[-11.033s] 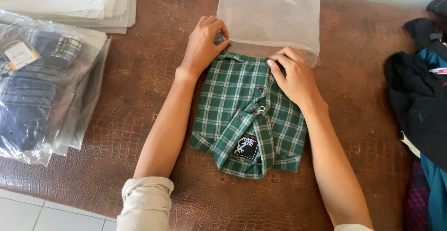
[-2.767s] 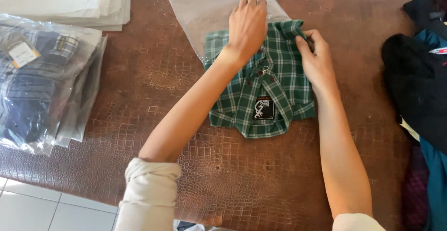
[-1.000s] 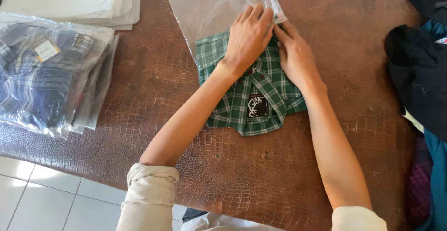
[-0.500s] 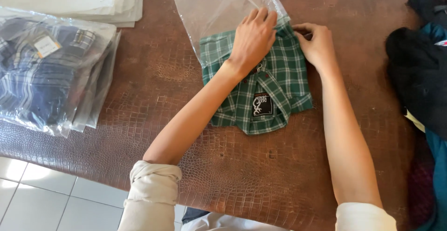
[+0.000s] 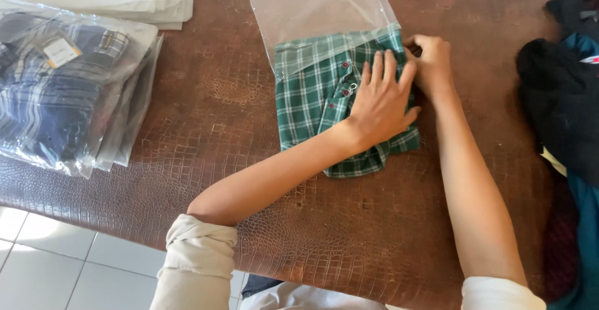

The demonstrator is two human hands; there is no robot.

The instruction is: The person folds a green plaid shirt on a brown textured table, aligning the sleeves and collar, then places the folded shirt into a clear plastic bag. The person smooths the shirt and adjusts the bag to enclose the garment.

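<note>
1 green shirt (image 5: 315,98), top edge in 1 clear bag (image 5: 318,7). L hand (image 5: 380,101) flat, open on shirt; R hand (image 5: 430,63) pinching bag edge. Bagged-shirt stack (image 5: 62,85) at left, brown croc-texture table (image 5: 218,98), tile floor (image 5: 56,266).

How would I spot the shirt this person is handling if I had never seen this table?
Look at the brown, scaly-textured table, at the middle of its far edge, where a clear plastic bag lies. The folded green plaid shirt sits half inside its mouth, under the left hand. Unlike the blue plaid shirts at left, it is green and not fully bagged.
</note>
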